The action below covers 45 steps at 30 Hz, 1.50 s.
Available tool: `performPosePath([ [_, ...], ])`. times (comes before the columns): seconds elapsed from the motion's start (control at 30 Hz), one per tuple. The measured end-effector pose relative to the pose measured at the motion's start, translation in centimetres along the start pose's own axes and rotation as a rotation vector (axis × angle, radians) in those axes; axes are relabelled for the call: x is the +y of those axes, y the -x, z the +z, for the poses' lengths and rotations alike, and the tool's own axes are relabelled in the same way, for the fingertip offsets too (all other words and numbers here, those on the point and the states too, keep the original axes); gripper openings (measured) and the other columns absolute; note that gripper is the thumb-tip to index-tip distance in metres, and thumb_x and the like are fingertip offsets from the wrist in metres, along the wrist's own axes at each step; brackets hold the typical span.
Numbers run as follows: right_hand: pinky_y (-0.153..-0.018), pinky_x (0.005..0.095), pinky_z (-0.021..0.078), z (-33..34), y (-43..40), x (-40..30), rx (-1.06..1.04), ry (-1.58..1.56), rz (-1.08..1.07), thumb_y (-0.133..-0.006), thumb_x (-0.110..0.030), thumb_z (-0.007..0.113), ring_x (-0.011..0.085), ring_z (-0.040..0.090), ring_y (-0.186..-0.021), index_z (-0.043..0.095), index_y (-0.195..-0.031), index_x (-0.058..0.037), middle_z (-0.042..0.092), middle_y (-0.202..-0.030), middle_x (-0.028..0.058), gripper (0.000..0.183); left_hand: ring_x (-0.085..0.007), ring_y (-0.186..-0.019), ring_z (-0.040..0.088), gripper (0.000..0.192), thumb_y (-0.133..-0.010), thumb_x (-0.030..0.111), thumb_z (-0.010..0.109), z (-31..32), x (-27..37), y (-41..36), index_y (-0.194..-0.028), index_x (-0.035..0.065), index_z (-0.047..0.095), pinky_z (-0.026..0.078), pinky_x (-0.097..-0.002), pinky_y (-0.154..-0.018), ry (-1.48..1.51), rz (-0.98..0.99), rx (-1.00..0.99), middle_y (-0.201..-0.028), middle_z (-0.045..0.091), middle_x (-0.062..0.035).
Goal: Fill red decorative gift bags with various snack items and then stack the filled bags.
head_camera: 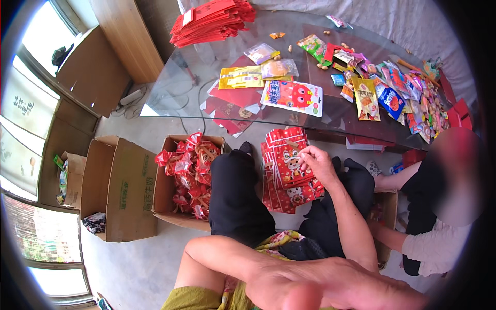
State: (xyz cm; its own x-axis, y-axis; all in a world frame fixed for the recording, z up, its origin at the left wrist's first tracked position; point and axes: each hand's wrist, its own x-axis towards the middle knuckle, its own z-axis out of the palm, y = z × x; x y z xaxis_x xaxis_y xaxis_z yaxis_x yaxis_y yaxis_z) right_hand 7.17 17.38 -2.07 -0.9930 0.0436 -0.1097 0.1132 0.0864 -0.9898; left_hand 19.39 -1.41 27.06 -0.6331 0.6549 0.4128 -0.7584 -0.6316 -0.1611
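Note:
My right hand (317, 164) hovers over stacked red printed treat bags (288, 162) between my knees. Its thumb and fingers are close together beside a brown strip (292, 144); whether they pinch anything is unclear. Blurred and very near the camera, my left hand (333, 277) crosses the bottom of the view, and its hold cannot be made out. Ahead, the glass table (166, 104) carries a white-and-red snack packet (296, 97), yellow packets (240, 77), a yellow pouch (366, 99) and a blue packet (391, 101). Filled red bags (193, 170) lie in a cardboard box at left.
A pile of red envelopes (213, 19) stands on the table's far left. Mixed sweets (432, 108) and peanuts cover its right side. Tall cardboard boxes (130, 190) stand left. A co-worker's arm (387, 234) reaches into a box at right.

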Motion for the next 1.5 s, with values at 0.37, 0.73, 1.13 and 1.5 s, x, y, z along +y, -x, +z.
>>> performPosePath([
  [0.37, -0.059, 0.0202, 0.0446, -2.8, -0.8, -1.0, 0.414, -0.286, -0.19, -0.099, -0.021, 0.054, 0.0053, 0.056, -0.062, 0.061, -0.103, -0.0036, 0.064, -0.084, 0.0022, 0.019, -0.0275, -0.083, 0.066, 0.025, -0.077, 0.001, 0.074, -15.8, 9.5, -4.7, -0.1, 0.0012, 0.066, 0.052, -0.0339, -0.073, -2.41, 0.044, -0.212, -0.092, 0.067, -0.0127],
  [0.73, -0.057, 0.0193, 0.0456, -4.6, 0.3, -1.5, 0.487, -0.674, -0.097, -0.098, -0.02, 0.055, 0.0063, 0.059, -0.063, 0.061, -0.102, -0.0049, 0.065, -0.082, 0.0025, 0.017, -0.0095, -0.044, 0.054, 0.028, -0.088, 0.025, 0.066, -36.5, 19.1, -2.5, -0.078, -0.0005, 0.068, 0.042, -0.0269, -0.046, -2.062, -0.279, 0.955, -0.055, 0.06, -0.0034],
  [1.13, -0.066, 0.0234, 0.0474, -5.9, 0.7, -0.9, 0.468, -0.714, -0.005, -0.099, -0.02, 0.052, 0.0084, 0.059, -0.069, 0.06, -0.105, -0.0052, 0.064, -0.087, 0.0033, 0.018, -0.0388, -0.104, 0.06, 0.03, -0.079, 0.017, 0.07, -46.6, 25.0, -4.2, -0.108, 0.0091, 0.066, 0.048, -0.0463, -0.087, -2.736, -0.348, 0.676, -0.116, 0.06, -0.0187],
  [1.5, -0.067, 0.0227, 0.0465, -5.8, -0.1, -1.5, 0.436, -0.748, 0.044, -0.098, -0.02, 0.055, 0.007, 0.057, -0.068, 0.061, -0.104, -0.0055, 0.064, -0.083, 0.0012, 0.016, -0.0404, -0.09, 0.06, 0.026, -0.077, 0.012, 0.069, -48.8, 26.2, -6.2, -0.102, 0.0058, 0.067, 0.05, -0.0458, -0.079, -2.761, -0.325, 0.639, -0.098, 0.059, -0.021],
])
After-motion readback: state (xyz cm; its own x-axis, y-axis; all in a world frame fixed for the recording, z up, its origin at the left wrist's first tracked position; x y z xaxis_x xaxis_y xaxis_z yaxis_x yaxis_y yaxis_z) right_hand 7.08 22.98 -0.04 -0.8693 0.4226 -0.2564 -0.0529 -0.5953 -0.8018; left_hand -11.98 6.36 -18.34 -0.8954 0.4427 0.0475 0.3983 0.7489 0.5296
